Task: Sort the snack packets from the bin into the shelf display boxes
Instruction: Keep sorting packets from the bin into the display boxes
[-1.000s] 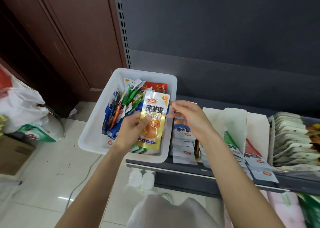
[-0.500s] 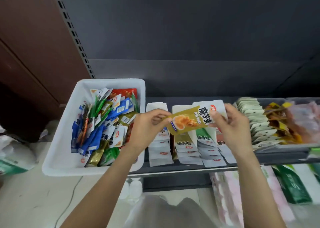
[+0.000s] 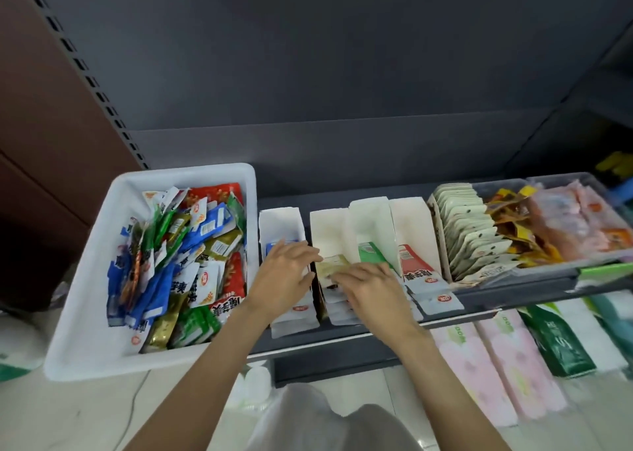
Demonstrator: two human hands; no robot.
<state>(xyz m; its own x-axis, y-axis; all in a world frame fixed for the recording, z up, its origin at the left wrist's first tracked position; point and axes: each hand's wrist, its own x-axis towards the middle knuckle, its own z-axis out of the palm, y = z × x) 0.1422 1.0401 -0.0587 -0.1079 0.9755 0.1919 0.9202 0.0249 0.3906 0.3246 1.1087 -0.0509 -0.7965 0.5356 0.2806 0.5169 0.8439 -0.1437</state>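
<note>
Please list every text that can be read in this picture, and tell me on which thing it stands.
"魔芋爽", upside down: red packet at the front of the bin.
"魔芋爽", upside down: red and white packet in a display box.
Round red logos, fine print on other packets, and print on the pink packs below: too blurred to read.
</note>
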